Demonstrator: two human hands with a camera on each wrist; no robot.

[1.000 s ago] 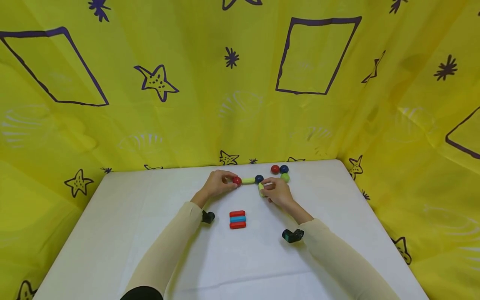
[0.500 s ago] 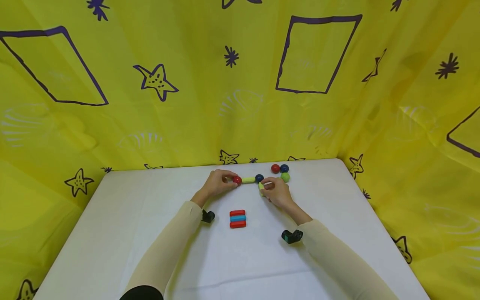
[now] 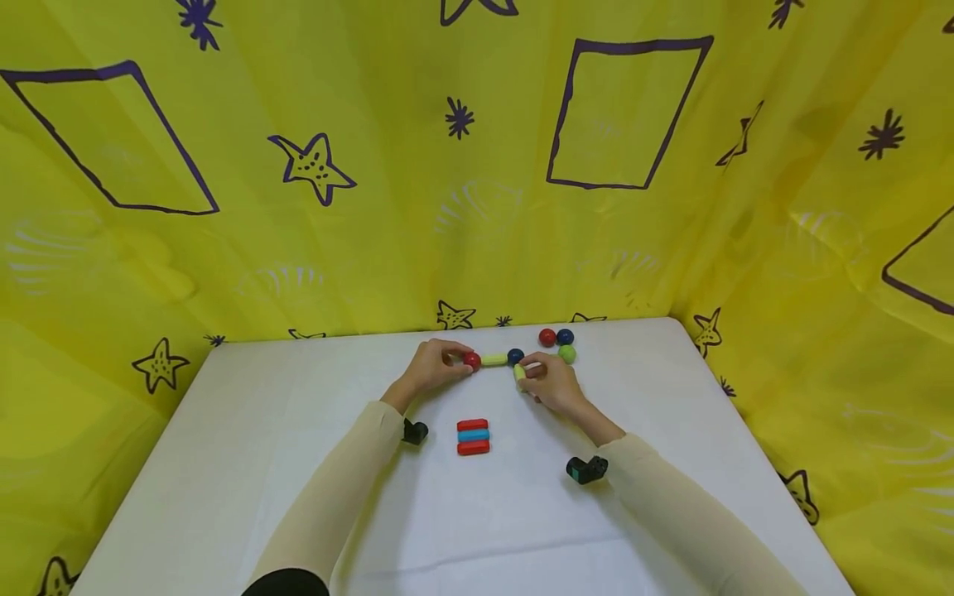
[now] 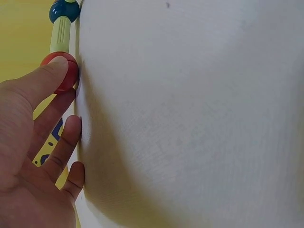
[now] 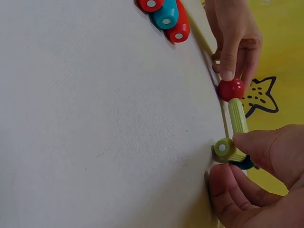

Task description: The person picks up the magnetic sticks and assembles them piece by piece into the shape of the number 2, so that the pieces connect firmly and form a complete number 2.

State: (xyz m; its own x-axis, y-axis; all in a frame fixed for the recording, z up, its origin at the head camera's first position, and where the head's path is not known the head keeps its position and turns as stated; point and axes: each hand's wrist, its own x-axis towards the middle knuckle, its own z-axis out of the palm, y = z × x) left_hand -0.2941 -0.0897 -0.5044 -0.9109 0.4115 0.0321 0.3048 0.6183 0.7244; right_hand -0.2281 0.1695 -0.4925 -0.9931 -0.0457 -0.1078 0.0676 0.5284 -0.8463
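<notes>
My left hand [image 3: 434, 364] pinches a red ball [image 3: 472, 361] between thumb and finger. From that ball a pale green ribbed rod [image 3: 493, 360] runs right to a dark blue ball [image 3: 515, 357]. A second pale green rod [image 3: 520, 377] extends from the blue ball towards me, pinched between the thumb and fingers of my right hand [image 3: 553, 384]. Its free end [image 5: 222, 148] shows a white round tip in the right wrist view. There the blue ball [image 5: 244, 163] is partly hidden behind this rod. The left wrist view shows the thumb over the red ball [image 4: 71, 76].
Nearer me lie a red rod [image 3: 473, 425], a blue rod [image 3: 473, 435] and another red rod [image 3: 473, 448], side by side. Behind my right hand are a red ball [image 3: 547, 337], a dark blue ball [image 3: 565, 336] and a green ball [image 3: 566, 354]. A yellow curtain [image 3: 373, 232] backs the white table [image 3: 298, 463].
Both hands keep their grip on the red ball and the second green rod, almost still. The head view shifts slightly.
</notes>
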